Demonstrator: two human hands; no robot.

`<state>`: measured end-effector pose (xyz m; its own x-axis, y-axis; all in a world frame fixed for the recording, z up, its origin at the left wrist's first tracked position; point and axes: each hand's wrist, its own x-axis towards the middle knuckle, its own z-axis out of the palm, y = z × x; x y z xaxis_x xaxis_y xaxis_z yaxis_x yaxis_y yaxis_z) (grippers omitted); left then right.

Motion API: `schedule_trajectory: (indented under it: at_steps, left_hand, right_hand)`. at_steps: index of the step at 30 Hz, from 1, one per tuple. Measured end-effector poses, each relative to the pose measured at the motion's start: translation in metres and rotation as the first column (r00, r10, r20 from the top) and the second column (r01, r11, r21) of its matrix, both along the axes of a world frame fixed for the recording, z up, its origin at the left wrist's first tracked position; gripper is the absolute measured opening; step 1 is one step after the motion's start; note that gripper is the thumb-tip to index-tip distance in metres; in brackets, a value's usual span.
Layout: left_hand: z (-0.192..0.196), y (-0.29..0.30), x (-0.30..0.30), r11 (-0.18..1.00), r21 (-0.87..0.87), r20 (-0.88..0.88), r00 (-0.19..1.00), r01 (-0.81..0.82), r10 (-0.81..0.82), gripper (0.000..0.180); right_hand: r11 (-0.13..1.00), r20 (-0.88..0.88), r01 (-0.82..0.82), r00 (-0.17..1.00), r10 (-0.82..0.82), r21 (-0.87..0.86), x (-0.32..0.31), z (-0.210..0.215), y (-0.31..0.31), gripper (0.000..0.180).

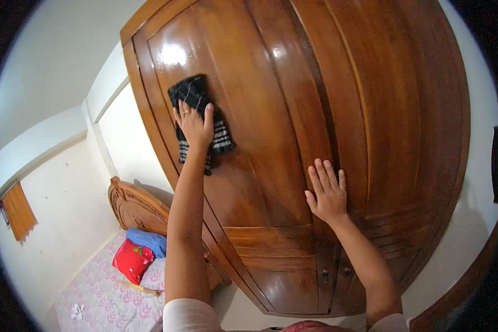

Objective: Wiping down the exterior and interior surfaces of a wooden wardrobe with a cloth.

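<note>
A tall, glossy brown wooden wardrobe (260,149) with two doors fills most of the head view. High on its left door is a fuzzy black knitted cloth (188,87) with white stripes along its lower part. My left hand (195,128) lies over this cloth and holds it pressed to the wood, fingers bent slightly and thumb to the right. Lower down, near the seam between the doors, my right hand (330,195) rests with its palm toward the wood and fingers stretched out; nothing is in it. Keyholes (325,275) show below it.
At the lower left stands a bed with a carved wooden headboard (135,203) and a pink-patterned sheet (108,296). A red pillow (133,261) and a folded blue cloth (148,242) lie on it. White walls flank the wardrobe; an orange curtain (20,211) hangs far left.
</note>
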<state>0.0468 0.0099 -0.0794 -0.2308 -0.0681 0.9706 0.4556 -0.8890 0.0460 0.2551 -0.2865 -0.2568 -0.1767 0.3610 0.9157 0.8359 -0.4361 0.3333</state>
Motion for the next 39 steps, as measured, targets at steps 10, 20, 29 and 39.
schedule_trajectory:
  at_steps: [10,20,29,39]
  left_hand:
    - [-0.143,0.159,-0.132,0.917,-0.397,-0.025,0.999,-0.036,0.028,0.072]
    - [-0.206,0.172,-0.151,0.835,-0.517,0.195,0.976,0.188,-0.099,0.063]
    - [-0.219,0.052,-0.075,0.825,-0.532,0.047,0.980,0.190,-0.195,0.094]
    - [-0.348,-0.014,-0.047,0.963,0.118,-0.765,0.640,0.242,-0.067,0.054]
  right_hand:
    - [0.992,-0.185,0.047,0.982,-0.025,0.114,-0.085,-0.025,0.068,0.059]
    - [0.990,-0.197,0.041,0.980,-0.014,0.137,-0.099,-0.026,0.082,0.060]
    - [0.984,-0.193,0.067,0.981,-0.034,0.167,-0.099,-0.025,0.084,0.058]
    - [0.983,-0.159,0.083,0.986,-0.057,0.166,-0.104,-0.028,0.087,0.055]
